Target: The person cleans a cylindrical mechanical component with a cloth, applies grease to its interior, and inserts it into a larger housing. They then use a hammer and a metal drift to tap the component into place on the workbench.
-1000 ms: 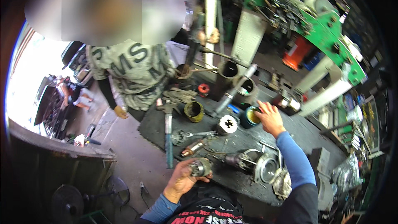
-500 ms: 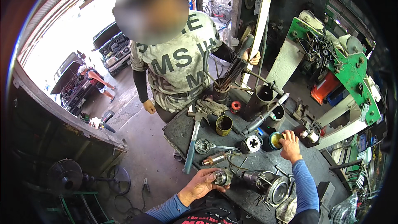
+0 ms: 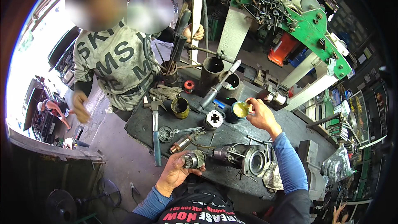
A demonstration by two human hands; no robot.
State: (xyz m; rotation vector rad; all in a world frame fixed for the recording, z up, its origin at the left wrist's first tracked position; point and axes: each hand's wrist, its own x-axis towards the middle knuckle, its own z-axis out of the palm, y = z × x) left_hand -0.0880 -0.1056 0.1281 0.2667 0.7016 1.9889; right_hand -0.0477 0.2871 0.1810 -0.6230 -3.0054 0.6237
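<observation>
My left hand is wrapped round a toothed metal drive gear, held just off the bench's near edge. My right hand has its fingers curled at the right rim of a blue tin of yellow grease; what they pinch, if anything, is hidden. Between my arms lies a starter motor housing with a round open end. Left of it are a copper-coloured cylinder with a wire, and a metal ring part beside a spanner. A slotted round motor part stands near the tin.
A blue-handled hammer lies along the bench's left edge. Behind stand a yellow pot, tall metal cylinders and a can of rods. A co-worker stands across the bench, one hand on a post. A green-and-white machine frame rises at right.
The view has swung right, shifting the bench leftward in the picture. My right fingers have drawn to the grease tin's right rim. My left hand still holds the drive gear.
</observation>
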